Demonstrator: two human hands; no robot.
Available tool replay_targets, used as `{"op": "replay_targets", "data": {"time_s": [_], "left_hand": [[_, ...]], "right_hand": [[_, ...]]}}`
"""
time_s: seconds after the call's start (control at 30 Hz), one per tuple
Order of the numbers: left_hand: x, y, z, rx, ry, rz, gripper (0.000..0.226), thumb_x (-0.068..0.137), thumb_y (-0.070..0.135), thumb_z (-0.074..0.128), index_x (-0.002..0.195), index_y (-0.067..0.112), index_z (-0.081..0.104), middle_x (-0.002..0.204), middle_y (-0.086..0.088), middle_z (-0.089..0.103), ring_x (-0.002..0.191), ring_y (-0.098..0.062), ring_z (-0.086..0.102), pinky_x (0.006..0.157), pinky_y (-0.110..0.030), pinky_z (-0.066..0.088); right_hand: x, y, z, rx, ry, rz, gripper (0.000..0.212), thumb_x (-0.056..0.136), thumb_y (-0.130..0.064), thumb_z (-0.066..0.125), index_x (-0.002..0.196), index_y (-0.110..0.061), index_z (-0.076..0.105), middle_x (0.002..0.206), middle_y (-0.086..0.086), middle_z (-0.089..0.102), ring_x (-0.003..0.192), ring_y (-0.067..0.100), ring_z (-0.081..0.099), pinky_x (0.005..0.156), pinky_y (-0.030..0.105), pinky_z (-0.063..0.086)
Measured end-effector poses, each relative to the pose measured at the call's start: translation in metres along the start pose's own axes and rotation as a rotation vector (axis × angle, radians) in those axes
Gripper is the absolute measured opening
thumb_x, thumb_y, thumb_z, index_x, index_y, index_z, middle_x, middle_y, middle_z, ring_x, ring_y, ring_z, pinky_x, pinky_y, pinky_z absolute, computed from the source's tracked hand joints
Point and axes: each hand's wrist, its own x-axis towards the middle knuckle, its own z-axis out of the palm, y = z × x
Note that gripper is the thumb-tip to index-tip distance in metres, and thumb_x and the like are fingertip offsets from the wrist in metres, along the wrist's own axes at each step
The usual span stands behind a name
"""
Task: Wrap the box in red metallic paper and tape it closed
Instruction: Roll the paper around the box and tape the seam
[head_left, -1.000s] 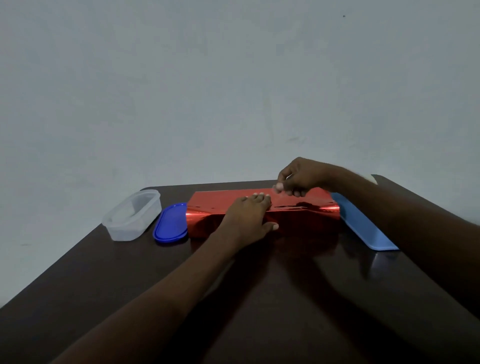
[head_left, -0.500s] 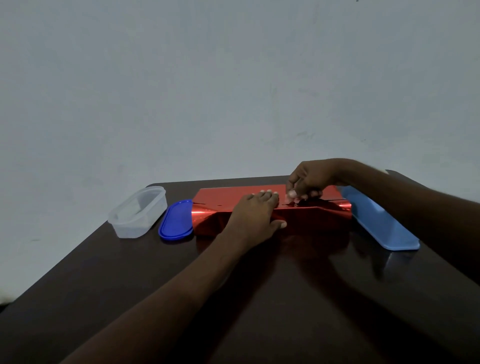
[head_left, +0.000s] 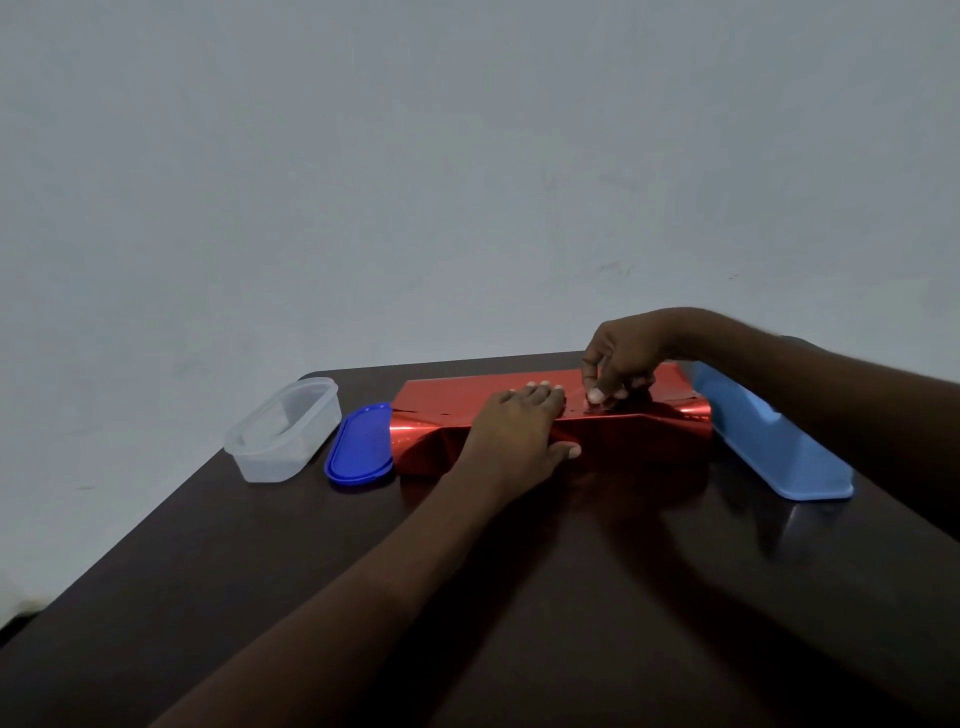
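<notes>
The box in red metallic paper (head_left: 431, 402) lies lengthwise near the far edge of the dark table (head_left: 597, 597). The paper's overlapping seam runs along the top. My left hand (head_left: 514, 434) lies flat on the middle of the box, fingers straight on the top and thumb down the front face. Just right of it, my right hand (head_left: 621, 358) comes from above with curled fingers. Its fingertips pinch what looks like a small clear strip of tape onto the seam. The paper juts out loose past both ends of the box.
A clear plastic container (head_left: 283, 431) stands at the far left, with a dark blue oval lid (head_left: 358, 444) between it and the box. A light blue oblong tray (head_left: 769, 441) lies against the box's right end. A plain wall rises right behind the table.
My right hand has dropped from just above the box onto the seam and slid a little to the right. My left hand has stayed flat on the box.
</notes>
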Motion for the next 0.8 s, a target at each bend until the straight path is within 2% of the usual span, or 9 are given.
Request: {"op": "replay_targets", "data": {"time_s": [0.33, 0.47, 0.57, 0.63, 0.73, 0.8], "left_hand": [[0.0, -0.002, 0.001, 0.001, -0.007, -0.001, 0.074, 0.094, 0.054, 0.051, 0.154, 0.016, 0.027, 0.16, -0.004, 0.028, 0.149, -0.019, 0.022, 0.121, -0.037, 0.018], [-0.001, -0.001, 0.0, -0.002, -0.009, -0.003, 0.074, 0.095, 0.054, 0.05, 0.154, 0.017, 0.026, 0.16, -0.003, 0.027, 0.149, -0.018, 0.021, 0.12, -0.036, 0.017], [-0.001, -0.001, 0.001, 0.002, -0.01, -0.004, 0.074, 0.095, 0.054, 0.05, 0.154, 0.017, 0.026, 0.161, -0.003, 0.027, 0.149, -0.018, 0.021, 0.12, -0.036, 0.017], [-0.001, 0.0, 0.001, 0.003, -0.007, -0.006, 0.074, 0.095, 0.054, 0.049, 0.155, 0.017, 0.025, 0.161, -0.003, 0.026, 0.149, -0.018, 0.021, 0.12, -0.036, 0.017], [-0.002, 0.002, 0.0, 0.003, -0.011, -0.007, 0.074, 0.096, 0.054, 0.048, 0.155, 0.017, 0.023, 0.161, -0.003, 0.024, 0.149, -0.018, 0.02, 0.121, -0.036, 0.016], [-0.002, 0.002, 0.0, 0.004, -0.016, -0.004, 0.074, 0.096, 0.054, 0.048, 0.155, 0.017, 0.023, 0.161, -0.003, 0.024, 0.149, -0.018, 0.02, 0.12, -0.035, 0.016]], "right_hand": [[-0.004, -0.005, 0.004, -0.07, 0.038, 0.077, 0.024, 0.083, -0.024, 0.077, 0.094, -0.004, 0.068, 0.059, -0.005, 0.064, 0.054, 0.011, 0.049, 0.05, 0.022, 0.038], [-0.007, 0.0, 0.012, -0.176, 0.182, 0.039, 0.034, 0.077, -0.039, 0.081, 0.087, -0.008, 0.067, 0.066, -0.003, 0.067, 0.069, 0.017, 0.057, 0.067, 0.03, 0.043], [-0.019, 0.015, 0.016, -0.27, 0.333, 0.037, 0.048, 0.072, -0.051, 0.081, 0.085, -0.008, 0.066, 0.079, 0.005, 0.068, 0.074, 0.016, 0.059, 0.064, 0.028, 0.042], [-0.029, 0.022, 0.018, -0.272, 0.368, 0.044, 0.053, 0.071, -0.055, 0.081, 0.084, -0.006, 0.066, 0.078, 0.006, 0.069, 0.07, 0.015, 0.059, 0.062, 0.028, 0.043], [-0.037, 0.02, 0.021, -0.344, 0.435, 0.084, 0.042, 0.071, -0.05, 0.083, 0.077, -0.014, 0.063, 0.069, -0.002, 0.065, 0.067, 0.014, 0.059, 0.059, 0.027, 0.041], [-0.042, 0.011, 0.026, -0.442, 0.578, 0.13, 0.027, 0.077, -0.039, 0.08, 0.081, -0.018, 0.063, 0.08, -0.002, 0.068, 0.077, 0.019, 0.061, 0.061, 0.028, 0.041]]}}
